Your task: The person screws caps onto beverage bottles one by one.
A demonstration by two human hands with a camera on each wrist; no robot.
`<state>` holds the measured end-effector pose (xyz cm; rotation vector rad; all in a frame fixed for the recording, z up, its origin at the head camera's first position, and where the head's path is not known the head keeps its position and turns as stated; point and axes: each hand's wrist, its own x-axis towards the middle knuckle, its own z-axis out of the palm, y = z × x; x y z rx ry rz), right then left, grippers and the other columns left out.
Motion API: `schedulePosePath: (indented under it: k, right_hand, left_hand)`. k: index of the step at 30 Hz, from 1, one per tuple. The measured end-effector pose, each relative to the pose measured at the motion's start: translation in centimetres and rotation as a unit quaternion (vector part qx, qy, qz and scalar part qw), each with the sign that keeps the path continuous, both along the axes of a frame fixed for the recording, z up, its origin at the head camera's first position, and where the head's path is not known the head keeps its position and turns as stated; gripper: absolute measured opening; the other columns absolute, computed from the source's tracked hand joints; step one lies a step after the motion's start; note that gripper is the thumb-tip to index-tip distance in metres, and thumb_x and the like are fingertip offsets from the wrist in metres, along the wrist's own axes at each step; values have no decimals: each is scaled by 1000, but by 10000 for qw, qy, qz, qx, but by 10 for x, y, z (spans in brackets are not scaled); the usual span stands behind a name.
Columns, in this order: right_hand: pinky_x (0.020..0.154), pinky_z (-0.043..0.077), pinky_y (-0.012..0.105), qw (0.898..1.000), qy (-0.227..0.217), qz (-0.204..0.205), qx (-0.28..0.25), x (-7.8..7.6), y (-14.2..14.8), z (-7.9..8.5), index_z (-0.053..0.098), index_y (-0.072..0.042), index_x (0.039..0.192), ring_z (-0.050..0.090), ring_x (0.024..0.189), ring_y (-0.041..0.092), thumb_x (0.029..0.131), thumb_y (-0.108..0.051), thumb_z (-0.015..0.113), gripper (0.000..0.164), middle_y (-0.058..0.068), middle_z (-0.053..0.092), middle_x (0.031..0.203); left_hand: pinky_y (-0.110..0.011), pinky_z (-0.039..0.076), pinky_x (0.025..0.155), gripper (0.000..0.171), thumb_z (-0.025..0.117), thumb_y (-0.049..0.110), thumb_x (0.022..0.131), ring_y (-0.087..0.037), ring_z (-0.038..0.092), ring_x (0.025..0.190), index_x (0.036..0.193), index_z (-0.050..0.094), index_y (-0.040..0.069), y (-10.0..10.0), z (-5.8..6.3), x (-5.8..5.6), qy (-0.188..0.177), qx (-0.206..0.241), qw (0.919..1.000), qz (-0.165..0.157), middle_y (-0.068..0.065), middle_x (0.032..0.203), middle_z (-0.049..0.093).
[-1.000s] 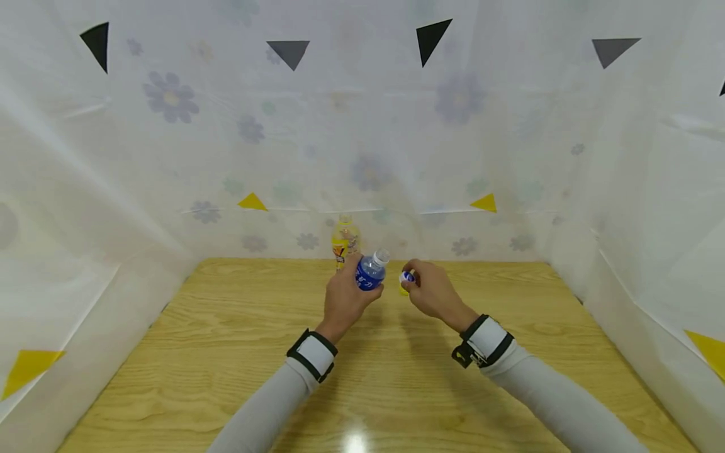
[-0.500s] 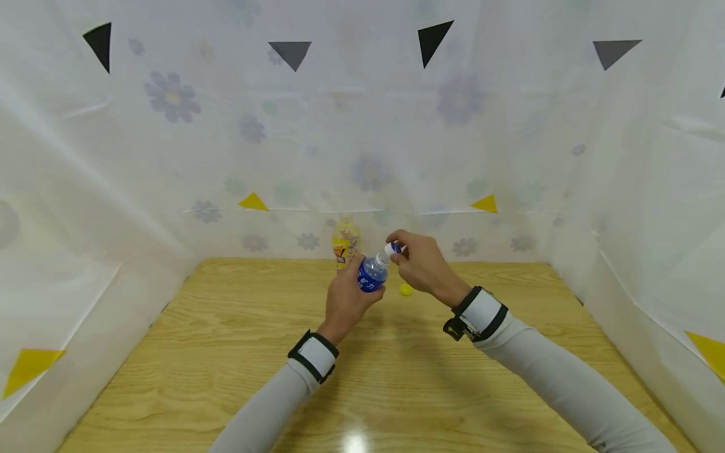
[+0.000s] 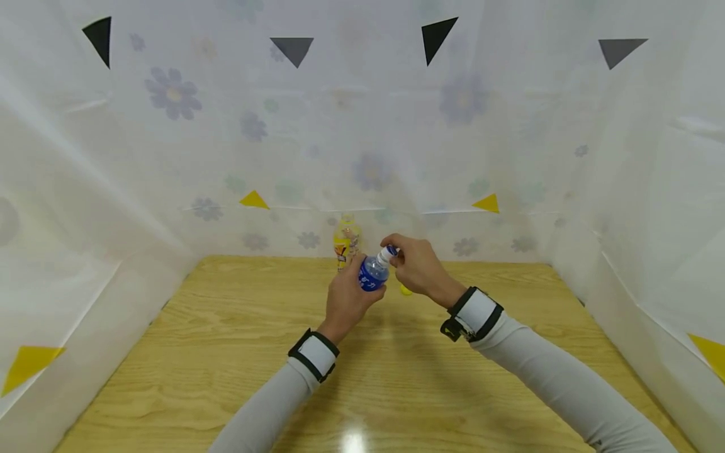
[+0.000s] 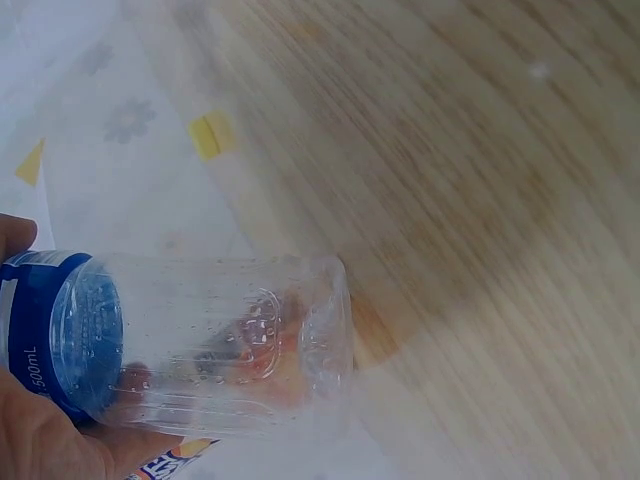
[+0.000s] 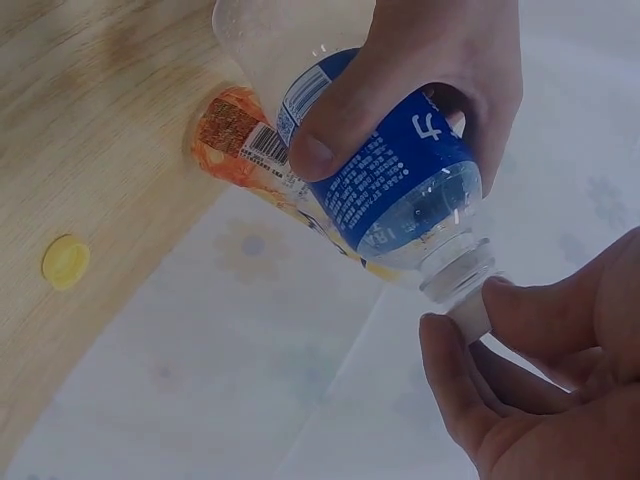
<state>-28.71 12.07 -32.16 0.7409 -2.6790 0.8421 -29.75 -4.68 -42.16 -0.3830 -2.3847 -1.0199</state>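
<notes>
My left hand (image 3: 347,299) grips a clear plastic bottle (image 3: 374,272) around its blue label, tilted with its neck toward the right. In the left wrist view the lower part of this bottle (image 4: 220,340) looks see-through, with droplets on its wall. Between thumb and fingers, my right hand (image 3: 420,267) pinches a white bottle cap (image 5: 470,318) with a blue top, right at the bottle's mouth. Behind the left hand an uncapped bottle with a yellow label (image 3: 347,242) stands at the table's back. A yellow cap (image 5: 66,262) lies on the table, partly behind the right hand in the head view.
The wooden table (image 3: 226,371) reaches back to a pale flowered curtain (image 3: 317,151), which also closes off both sides. Black, grey and yellow triangles mark the curtain. Each wrist wears a strapped band (image 3: 313,354).
The right hand has lifted the white cap from beside the yellow cap up and left to the bottle's mouth. The left hand and its bottle have barely moved.
</notes>
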Motion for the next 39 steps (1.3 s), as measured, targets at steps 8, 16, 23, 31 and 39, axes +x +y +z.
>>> schedulePosePath:
  k: [8, 16, 23, 31, 39]
  right_hand:
    - [63, 48, 31, 9999, 11, 96, 34, 0, 0, 0, 64, -4, 128, 67, 78, 22, 96, 4, 56, 33, 17, 73, 110]
    - [64, 54, 34, 9999, -107, -11, 105, 0, -3, 2, 63, -2, 131, 70, 82, 24, 99, -4, 58, 33, 17, 72, 111]
    - [59, 53, 33, 9995, -138, -224, 185, -4, -5, 2, 67, 2, 115, 65, 72, 22, 101, -21, 61, 28, 15, 71, 94]
    - [49, 36, 29, 9991, -226, -330, 162, -7, -3, -1, 59, -4, 89, 48, 51, 16, 103, -32, 58, 32, 6, 56, 68]
    - [49, 38, 29, 9988, -332, -320, 164, -6, -2, -2, 59, -4, 90, 49, 52, 17, 104, -36, 56, 35, 6, 57, 69]
  left_hand:
    - [-43, 58, 89, 68, 89, 29, 78, -25, 71, 105, 135, 55, 13, -1, 0, 1, -61, 48, 10000, -40, -10, 118, 71]
    - [-43, 59, 87, 68, 88, 31, 78, -25, 71, 103, 134, 54, 13, -4, -1, 1, -18, 15, 10000, -34, -10, 117, 71]
    - [-42, 59, 85, 67, 88, 31, 78, -24, 71, 102, 134, 54, 13, -5, -3, 1, 24, -10, 10000, -49, -9, 116, 70]
    - [-43, 59, 85, 67, 89, 29, 78, -26, 71, 103, 134, 54, 14, -4, -1, 2, 40, 3, 9999, -106, -10, 116, 70]
    - [-43, 59, 85, 70, 89, 30, 78, -26, 71, 104, 136, 53, 14, -4, -2, 2, -47, -50, 9999, -96, -11, 119, 69]
